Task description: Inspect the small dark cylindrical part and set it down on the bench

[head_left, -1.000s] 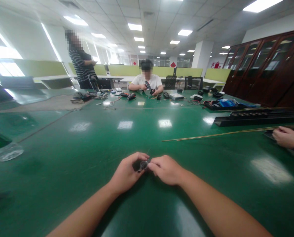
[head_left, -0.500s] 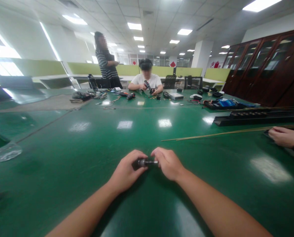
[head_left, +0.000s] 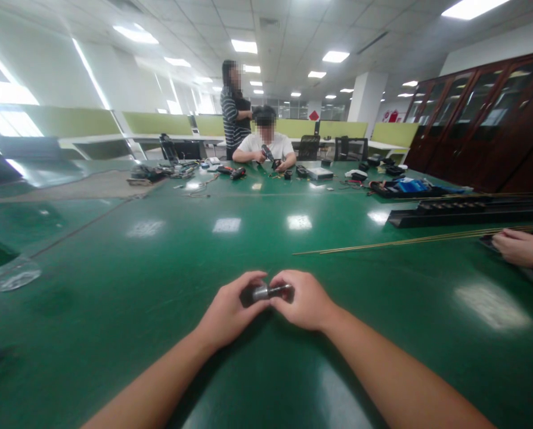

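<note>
Just above the table, in the middle of the view, is a short dark cylindrical tool with a silvery collar (head_left: 261, 292) and a thin metal shaft (head_left: 279, 290). It looks like a drill chuck with a bit. My left hand (head_left: 231, 302) is wrapped round the dark body, with its thumb and forefinger on either side of the collar. My right hand (head_left: 304, 298) curls about the shaft, its fingertips close to the front of the collar. The shaft points right, into my right palm, where the other fingers are hidden.
Thin brass-coloured rods (head_left: 360, 248) and a long black metal channel (head_left: 463, 214) lie to the right, near another person's hand (head_left: 521, 247). Across the table (head_left: 181, 238) a seated person (head_left: 266, 143) works among tools. A plastic-looking container (head_left: 14, 274) stands at left.
My right hand has shifted left along the shaft, its fingertips now near the collar. The shaft tilts slightly upward. The standing person at the back has moved right.
</note>
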A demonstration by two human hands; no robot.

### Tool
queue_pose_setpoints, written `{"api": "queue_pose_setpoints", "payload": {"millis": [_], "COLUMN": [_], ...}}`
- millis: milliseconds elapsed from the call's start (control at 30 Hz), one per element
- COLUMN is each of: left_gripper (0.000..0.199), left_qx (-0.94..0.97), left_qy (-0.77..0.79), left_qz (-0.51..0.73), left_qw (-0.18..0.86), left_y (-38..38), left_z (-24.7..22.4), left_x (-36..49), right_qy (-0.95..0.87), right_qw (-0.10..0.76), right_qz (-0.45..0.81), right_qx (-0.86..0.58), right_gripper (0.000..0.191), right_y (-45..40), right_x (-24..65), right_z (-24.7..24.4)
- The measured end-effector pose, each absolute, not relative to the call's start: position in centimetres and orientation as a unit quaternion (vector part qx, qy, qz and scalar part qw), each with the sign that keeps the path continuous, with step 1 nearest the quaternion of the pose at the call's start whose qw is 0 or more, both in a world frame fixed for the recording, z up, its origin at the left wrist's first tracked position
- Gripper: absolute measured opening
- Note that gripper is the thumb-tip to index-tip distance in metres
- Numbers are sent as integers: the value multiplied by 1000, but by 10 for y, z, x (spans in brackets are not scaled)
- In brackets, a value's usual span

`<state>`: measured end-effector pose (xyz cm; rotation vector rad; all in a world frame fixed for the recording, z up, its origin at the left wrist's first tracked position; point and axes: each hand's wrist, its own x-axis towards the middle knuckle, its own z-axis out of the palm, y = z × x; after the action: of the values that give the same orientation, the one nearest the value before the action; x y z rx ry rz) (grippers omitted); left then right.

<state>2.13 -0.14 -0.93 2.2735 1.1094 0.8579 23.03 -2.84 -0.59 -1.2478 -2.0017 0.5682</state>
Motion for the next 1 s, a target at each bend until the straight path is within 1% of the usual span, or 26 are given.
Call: {"api": "queue_pose_setpoints", "payload": {"millis": [67,300,733,1000], "left_gripper": [38,24,23,23], "left_qx": [828,828,826,822], "left_qy": [403,400,405,403], "left_qz": [306,303,315,318], "left_qw": [241,251,232,246], "left_y": [-1,-2,-1,-2], "left_z": [-10,-7,-10,-8], "left_x": [21,23,21,22], "right_qy": [-778,-775,-765,-759], "right_qw": [353,374,371,371], "right_qz": [213,202,196,218], "right_qx": [-473,-467,-489,-488], "right_gripper": [17,20,15,14], "right_y": [-27,-25,-22,-21], "right_x": [231,232,235,238], "right_z": [-6,-8,-10,-13]}}
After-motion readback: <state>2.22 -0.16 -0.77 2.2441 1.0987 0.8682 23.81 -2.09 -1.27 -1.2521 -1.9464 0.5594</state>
